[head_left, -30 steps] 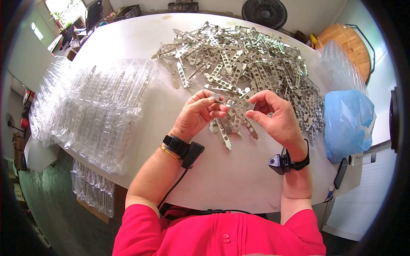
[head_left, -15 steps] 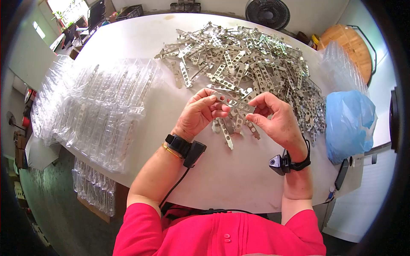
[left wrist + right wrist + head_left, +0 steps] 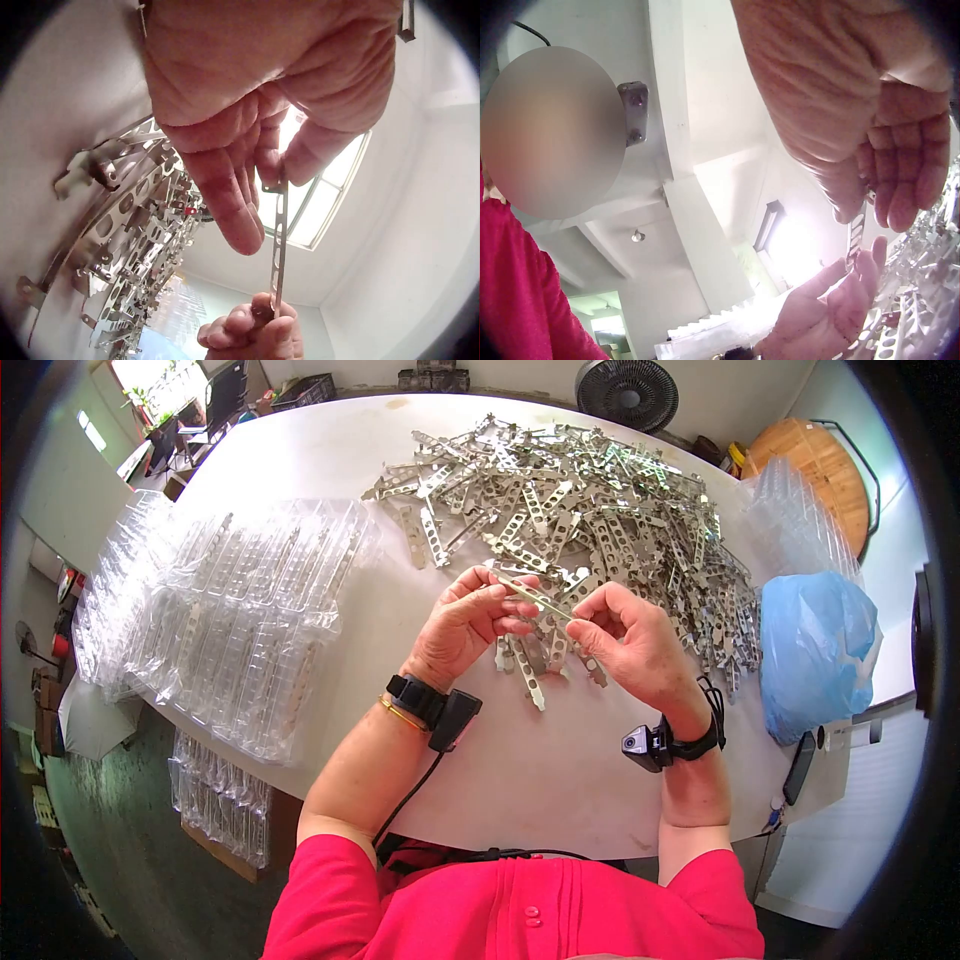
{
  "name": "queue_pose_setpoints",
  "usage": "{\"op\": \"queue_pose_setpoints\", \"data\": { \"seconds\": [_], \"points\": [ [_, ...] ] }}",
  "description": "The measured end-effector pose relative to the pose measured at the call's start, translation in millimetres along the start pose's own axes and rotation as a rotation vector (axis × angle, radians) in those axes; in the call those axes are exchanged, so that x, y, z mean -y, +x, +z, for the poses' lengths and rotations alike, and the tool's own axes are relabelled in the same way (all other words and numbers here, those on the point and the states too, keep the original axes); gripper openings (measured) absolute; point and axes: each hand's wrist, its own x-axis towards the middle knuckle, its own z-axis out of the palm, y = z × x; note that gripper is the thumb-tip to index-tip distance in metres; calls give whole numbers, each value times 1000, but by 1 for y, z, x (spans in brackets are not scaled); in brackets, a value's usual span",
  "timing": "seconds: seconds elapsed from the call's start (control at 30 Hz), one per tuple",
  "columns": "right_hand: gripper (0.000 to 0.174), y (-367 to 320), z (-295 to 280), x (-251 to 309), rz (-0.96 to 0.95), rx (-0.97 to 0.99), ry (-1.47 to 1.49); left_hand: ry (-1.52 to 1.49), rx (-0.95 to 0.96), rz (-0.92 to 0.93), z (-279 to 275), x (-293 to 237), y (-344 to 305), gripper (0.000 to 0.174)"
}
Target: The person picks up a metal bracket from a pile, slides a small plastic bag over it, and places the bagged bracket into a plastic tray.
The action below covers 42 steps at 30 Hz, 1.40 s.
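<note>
Between both hands is a thin metal bracket strip [image 3: 538, 598] with a row of holes, turned nearly edge-on in the head view. My left hand [image 3: 458, 625] pinches one end between thumb and finger, its other fingers loosely bent beside it. At the opposite end my right hand [image 3: 637, 648] pinches the strip with thumb and fingertip. The left wrist view shows the holes along the strip [image 3: 278, 244] and both pinches. Just beyond the hands spreads a large heap of similar perforated metal strips [image 3: 610, 520], with a few loose ones [image 3: 525, 675] below the held piece.
Clear plastic trays [image 3: 225, 635] in film, some with strips inside, cover the left of the white table [image 3: 480, 780]. On the right stand a blue plastic bag [image 3: 815, 655] and more clear trays [image 3: 800, 510]. A black fan [image 3: 627, 398] is behind the table.
The strip has turned from showing its broad holed face to nearly edge-on. My right hand has shifted slightly left and rolled; the left hand stays almost in place.
</note>
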Motion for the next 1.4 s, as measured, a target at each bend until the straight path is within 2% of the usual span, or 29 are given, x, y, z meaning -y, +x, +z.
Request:
{"op": "queue_pose_setpoints", "data": {
  "seconds": [0.07, 0.13, 0.17, 0.23, 0.33, 0.47, 0.63, 0.83, 0.97, 1.03, 1.1, 1.13, 1.2, 1.23, 1.3, 1.33, 1.4],
  "points": [
    [18, 1, 3, -3, 29, 21, 7, 10, 2, 6, -2, 1, 0, 8],
    [21, 0, 9, -3, 73, 21, 190, 30, -2, 25, -2, 2, 1, 8],
    [21, 1, 9, -3, 73, 21, 190, 51, -5, 43, -3, 2, 1, 9],
    [23, 1, 8, 0, 148, 131, 208, 59, -18, 44, -4, 3, 2, 10],
    [24, 1, 10, 3, 206, 185, 222, 95, -47, 17, -3, 3, 1, 11],
    [25, -1, 13, 5, 227, 232, 307, 128, -113, -52, 4, 1, -1, 15],
    [25, -1, 15, 2, 217, 241, 306, 123, -104, -57, 3, 2, -1, 15],
    [25, -1, 16, 1, 194, 232, 288, 179, -92, -59, 5, 0, -2, 12],
    [25, 1, 19, 0, 177, 207, 259, 209, -52, -102, 16, -1, -6, 19],
    [24, 2, 20, -5, 111, 225, 171, 224, -43, -104, 9, 4, -4, 21],
    [20, 4, 18, -11, 118, 245, 147, 148, 13, -38, 6, 6, -1, 22],
    [18, 5, 16, -11, 118, 170, 208, 178, -68, -2, 11, 5, -2, 22],
    [14, 8, 7, -12, 123, 49, 278, 152, -21, 14, 1, -1, 2, 21],
    [14, 8, 3, -12, 127, 50, 277, 133, 30, 36, -2, -3, 2, 20],
    [13, 8, -4, -11, 97, -48, 235, 122, -8, 39, -3, -1, 1, 19],
    [10, 8, -4, -16, 51, -37, 204, 98, -44, 22, -3, -1, 1, 19],
    [9, 5, -3, -13, 93, 30, 100, 73, -79, 0, -3, -1, 1, 19]
  ]
}}
